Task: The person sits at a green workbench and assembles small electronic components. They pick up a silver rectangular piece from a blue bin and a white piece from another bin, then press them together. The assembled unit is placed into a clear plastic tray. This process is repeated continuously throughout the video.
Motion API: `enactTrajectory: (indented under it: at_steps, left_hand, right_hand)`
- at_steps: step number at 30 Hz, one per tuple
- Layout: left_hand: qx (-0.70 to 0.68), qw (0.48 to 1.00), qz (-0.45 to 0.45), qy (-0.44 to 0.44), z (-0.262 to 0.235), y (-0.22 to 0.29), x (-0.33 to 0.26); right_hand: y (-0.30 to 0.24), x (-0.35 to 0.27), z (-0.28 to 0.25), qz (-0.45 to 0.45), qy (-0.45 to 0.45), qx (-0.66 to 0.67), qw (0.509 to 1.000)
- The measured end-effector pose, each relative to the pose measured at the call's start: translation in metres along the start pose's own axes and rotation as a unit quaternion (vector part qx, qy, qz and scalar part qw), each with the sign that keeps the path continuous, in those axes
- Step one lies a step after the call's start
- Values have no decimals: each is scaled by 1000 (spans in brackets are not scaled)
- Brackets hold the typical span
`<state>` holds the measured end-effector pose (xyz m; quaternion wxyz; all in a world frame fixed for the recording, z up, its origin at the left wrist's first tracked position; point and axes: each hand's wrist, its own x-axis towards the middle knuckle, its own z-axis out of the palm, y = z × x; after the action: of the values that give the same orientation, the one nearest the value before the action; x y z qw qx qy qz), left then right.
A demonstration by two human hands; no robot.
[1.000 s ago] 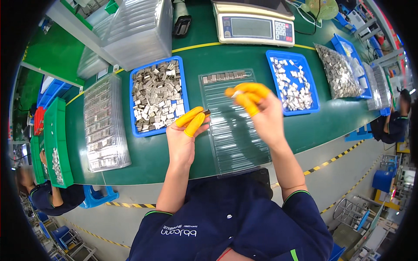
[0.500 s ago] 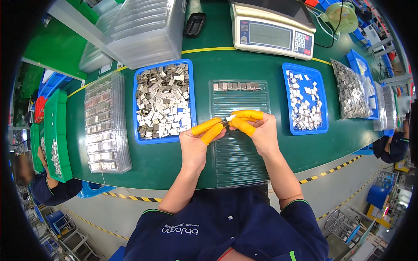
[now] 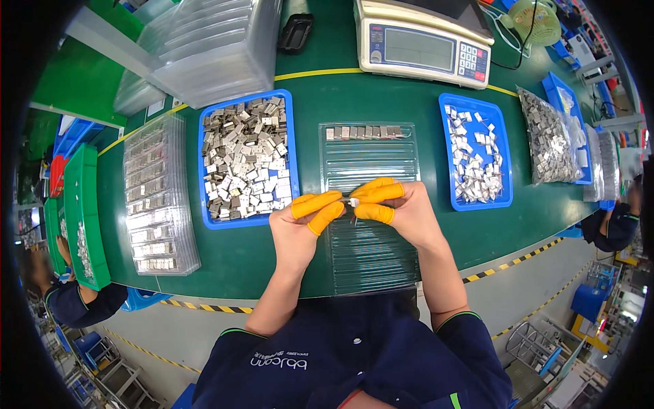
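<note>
Both hands wear yellow finger cots and meet above a clear ribbed plastic tray (image 3: 371, 153). My right hand (image 3: 412, 215) is closed, its thumb and finger pinching a small white part (image 3: 353, 202) with thin leads hanging below it. Against that part, the fingertips of my left hand (image 3: 294, 228) are pinched together; whatever they grip is mostly hidden. A row of several small grey-and-white blocks (image 3: 364, 132) fills the far slot of the tray. Left of the hands, a blue bin (image 3: 296, 157) is heaped with similar blocks. To the right, another blue bin (image 3: 505, 136) holds small white parts with leads.
Stacked clear trays of parts (image 3: 160, 198) lie at the left, near a green bin (image 3: 101, 259). Behind stand a tall stack of clear trays (image 3: 218, 54), a black dish (image 3: 296, 33) and a digital scale (image 3: 422, 51). A bag of blocks (image 3: 545, 140) rests far right.
My hands have come slightly lower and stay pinched together. The white part has turned, and thin leads now show beneath it. The whole view has shifted a little.
</note>
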<state>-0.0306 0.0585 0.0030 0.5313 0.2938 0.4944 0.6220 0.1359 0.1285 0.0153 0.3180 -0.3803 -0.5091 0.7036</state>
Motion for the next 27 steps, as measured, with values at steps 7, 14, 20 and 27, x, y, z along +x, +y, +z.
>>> enactTrajectory:
  at_steps: [7,14,20,27]
  left_hand:
    - [-83,989,-59,-104,-10,-2,0]
    - [-72,991,-50,-100,0,3,-9]
    - [-9,999,-15,-42,-1,-3,-14]
    - [359,916,119,-131,1,-6,-31]
  right_hand:
    - [-6,0,0,83,-78,102,988]
    - [-5,-1,-3,79,-103,94,987]
    - [-10,-13,11,26,-23,7,999]
    - [-6,-8,-18,-83,96,-62,990]
